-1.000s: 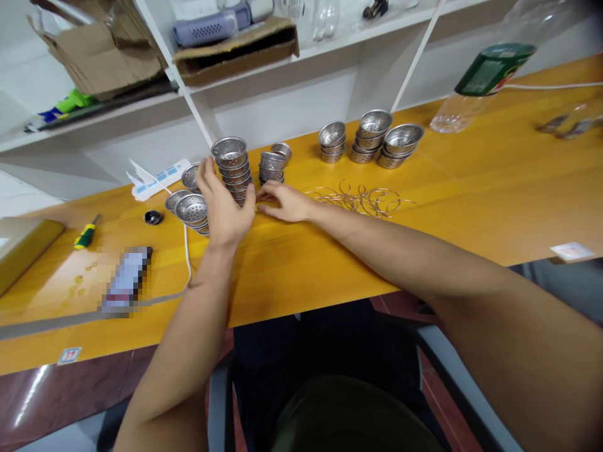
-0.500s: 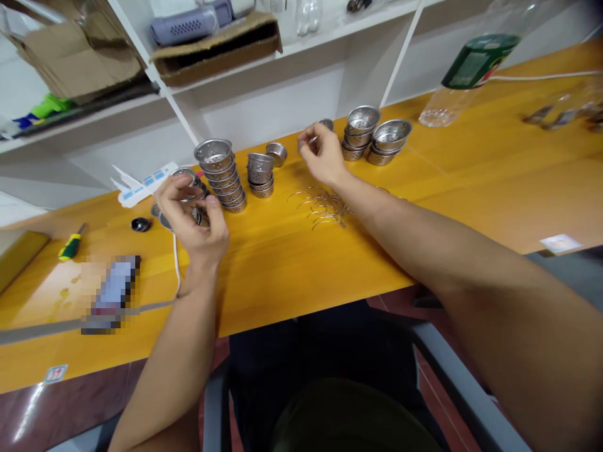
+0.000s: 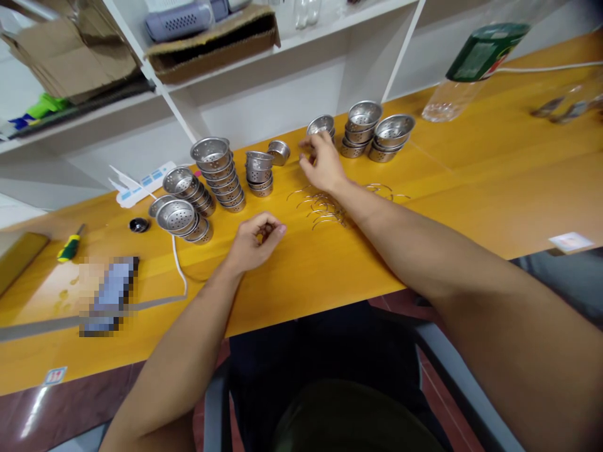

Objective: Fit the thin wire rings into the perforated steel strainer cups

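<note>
My right hand (image 3: 324,164) reaches to the back of the table, in front of a stack of perforated metal cups (image 3: 321,123), partly covering it. Its thumb and fingers are apart, with nothing visible between them; whether it touches the stack I cannot tell. Beneath the right forearm lie several thin curved wires (image 3: 325,207). My left hand (image 3: 254,243) is low over the middle of the table, fingers loosely curled, with a gap beside the thumb and no object showing. Closest to it are a short cup stack (image 3: 260,174) and a tall one (image 3: 217,171).
More perforated cup stacks stand left (image 3: 176,216) and right (image 3: 393,133), with one single cup (image 3: 279,152) between. A power strip (image 3: 148,183), black cap (image 3: 139,225), screwdriver (image 3: 70,246) and phone (image 3: 113,292) lie left. A plastic bottle (image 3: 480,56) stands right. White shelves (image 3: 282,94) back the table.
My left hand has moved right and nearer to me, away from the left stacks, which now show fully. My right hand has lowered slightly, uncovering more of the stack behind it.
</note>
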Demonstrator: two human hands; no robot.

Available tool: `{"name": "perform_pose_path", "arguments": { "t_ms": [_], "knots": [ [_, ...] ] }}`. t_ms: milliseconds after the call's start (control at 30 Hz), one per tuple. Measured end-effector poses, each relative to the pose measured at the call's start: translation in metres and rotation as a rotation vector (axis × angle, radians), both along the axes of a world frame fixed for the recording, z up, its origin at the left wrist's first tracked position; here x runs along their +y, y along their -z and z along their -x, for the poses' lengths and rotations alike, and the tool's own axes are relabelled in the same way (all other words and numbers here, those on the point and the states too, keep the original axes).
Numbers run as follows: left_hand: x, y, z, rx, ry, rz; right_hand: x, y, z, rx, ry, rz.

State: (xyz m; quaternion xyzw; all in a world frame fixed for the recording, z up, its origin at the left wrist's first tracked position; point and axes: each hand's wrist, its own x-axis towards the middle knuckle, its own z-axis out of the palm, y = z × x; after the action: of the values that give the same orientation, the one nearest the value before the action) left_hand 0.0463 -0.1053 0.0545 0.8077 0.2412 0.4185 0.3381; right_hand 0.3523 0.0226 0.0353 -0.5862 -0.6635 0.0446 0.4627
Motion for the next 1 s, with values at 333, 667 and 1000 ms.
{"name": "perform_pose_path", "arguments": {
  "t_ms": [333, 667, 1000],
  "knots": [
    [0.005, 0.0, -0.001, 0.005, -0.073, 0.242, -0.014, -0.031, -0.028, -0.208, 0.188, 0.285],
    [0.006, 0.001, -0.002, 0.023, -0.071, 0.251, -0.006, -0.026, -0.032, -0.231, 0.241, 0.341],
    [0.01, 0.005, 0.001, -0.029, -0.059, 0.273, -0.014, -0.042, -0.043, 0.016, 0.1, -0.049]
  ]
}}
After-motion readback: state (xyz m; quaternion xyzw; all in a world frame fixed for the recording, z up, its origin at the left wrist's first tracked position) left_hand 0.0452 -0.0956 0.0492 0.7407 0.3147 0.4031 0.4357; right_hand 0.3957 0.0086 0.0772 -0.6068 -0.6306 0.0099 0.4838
